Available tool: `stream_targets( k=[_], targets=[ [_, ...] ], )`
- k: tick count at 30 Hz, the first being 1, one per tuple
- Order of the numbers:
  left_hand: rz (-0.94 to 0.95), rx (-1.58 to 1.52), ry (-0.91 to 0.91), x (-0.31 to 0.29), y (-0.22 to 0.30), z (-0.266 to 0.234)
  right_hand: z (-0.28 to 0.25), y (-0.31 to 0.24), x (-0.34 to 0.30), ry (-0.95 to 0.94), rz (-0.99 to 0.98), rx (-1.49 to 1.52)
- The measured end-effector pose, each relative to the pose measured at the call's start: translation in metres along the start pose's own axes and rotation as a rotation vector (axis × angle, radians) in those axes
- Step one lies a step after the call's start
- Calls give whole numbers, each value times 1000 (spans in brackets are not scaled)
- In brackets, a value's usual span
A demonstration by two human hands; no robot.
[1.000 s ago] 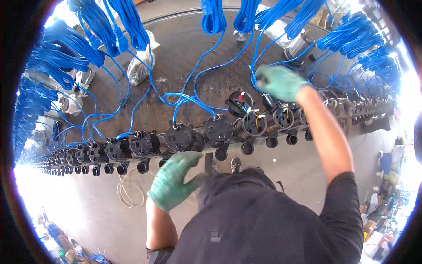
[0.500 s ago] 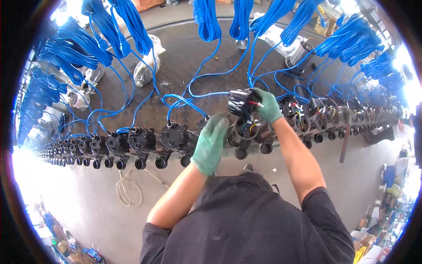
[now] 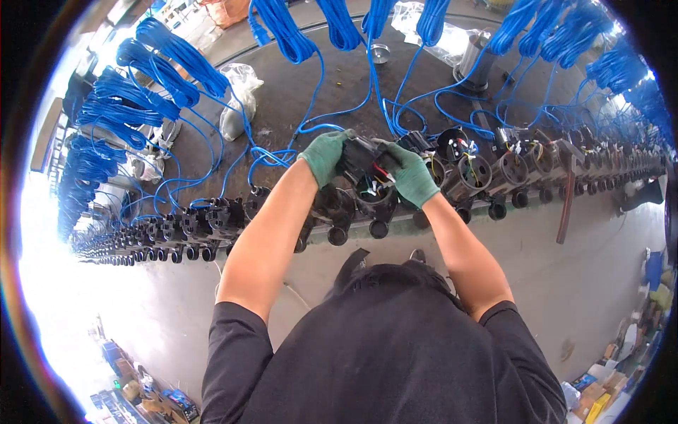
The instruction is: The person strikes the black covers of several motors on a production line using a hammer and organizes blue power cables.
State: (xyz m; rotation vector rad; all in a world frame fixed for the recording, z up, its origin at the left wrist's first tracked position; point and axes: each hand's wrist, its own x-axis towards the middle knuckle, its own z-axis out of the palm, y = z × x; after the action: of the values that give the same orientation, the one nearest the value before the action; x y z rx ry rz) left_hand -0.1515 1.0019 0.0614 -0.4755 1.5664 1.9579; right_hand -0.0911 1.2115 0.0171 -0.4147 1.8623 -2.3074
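Note:
A black round cap (image 3: 361,155) is held between my two green-gloved hands, tilted above the row. My left hand (image 3: 325,157) grips its left side, fingers wrapped over the top edge. On its right side, my right hand (image 3: 412,175) closes over the rim. Red and white wires (image 3: 382,174) hang from the cap's underside toward an open black cylindrical housing (image 3: 374,206) just below. Capped housings with blue cables line up to the left; open housings (image 3: 474,174) with coloured wires showing stand to the right.
Coiled blue cables (image 3: 289,35) hang along the far side, their leads crossing the dark table (image 3: 339,88). A clear plastic bag (image 3: 240,99), a metal cylinder (image 3: 474,62) and a hammer (image 3: 567,184) lie or stand about. Boxes and clutter (image 3: 600,389) sit on the floor at lower right.
My left hand has moved up and taken hold of the cap, which my right hand alone held before. The cap has tilted, and the view has shifted slightly along the row.

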Motion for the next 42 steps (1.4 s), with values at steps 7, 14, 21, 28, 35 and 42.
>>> stream_targets(
  k=[7, 14, 21, 28, 35, 42],
  targets=[
    [122, 347, 122, -17, 7, 3, 17, -17, -37, 27, -90, -761],
    [324, 841, 144, -16, 3, -6, 41, 43, -52, 92, -268, -1369],
    [408, 725, -76, -28, -11, -2, 40, 41, -53, -18, -43, -1286],
    [624, 914, -90, -29, -17, 0, 38, 35, -55, 111, -67, -1148],
    [860, 1208, 75, -19, -35, 1, 28, 37, -64, 135, 82, -296],
    [881, 1403, 223, -39, -31, 29, 0, -16, -58, 179, 292, -318]
  ],
)
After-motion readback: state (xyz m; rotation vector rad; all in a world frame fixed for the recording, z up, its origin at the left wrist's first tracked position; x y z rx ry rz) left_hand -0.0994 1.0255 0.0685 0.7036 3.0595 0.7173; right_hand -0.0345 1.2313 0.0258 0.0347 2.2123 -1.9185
